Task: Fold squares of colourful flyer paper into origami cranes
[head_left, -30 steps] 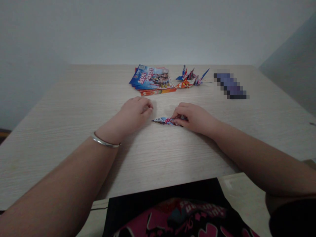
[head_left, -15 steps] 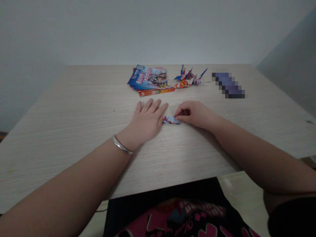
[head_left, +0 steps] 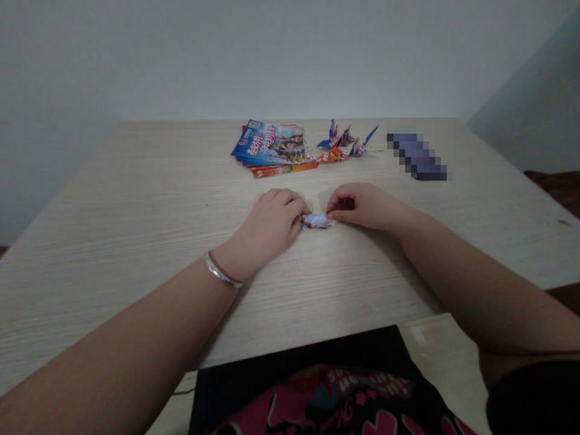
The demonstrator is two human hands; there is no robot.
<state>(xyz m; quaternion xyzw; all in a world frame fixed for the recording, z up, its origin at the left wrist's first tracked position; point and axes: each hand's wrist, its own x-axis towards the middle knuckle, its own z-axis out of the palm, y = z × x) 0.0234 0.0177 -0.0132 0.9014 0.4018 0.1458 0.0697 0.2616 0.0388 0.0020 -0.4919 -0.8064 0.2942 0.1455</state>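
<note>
A small folded piece of printed paper (head_left: 316, 221), pale blue with some darker print, lies on the table between my hands. My left hand (head_left: 277, 220), with a silver bangle at the wrist, has its fingers curled together and grips the paper's left end. At the right end, my right hand (head_left: 356, 207) pinches the paper between thumb and fingertips. The fingers of both hands cover the ends of the paper, so its full outline is hidden.
Behind my hands lies a stack of printed leaflets (head_left: 276, 144), blue on top with orange below. Several folded paper cranes (head_left: 344, 145) sit beside it. Farther right is a pixelated dark oblong (head_left: 417, 156). A wall (head_left: 290, 60) rises behind the table (head_left: 136, 217).
My left hand was spread flat with its fingers apart; now those fingers are curled in on the paper. My right hand has shifted slightly right along the paper, still pinching.
</note>
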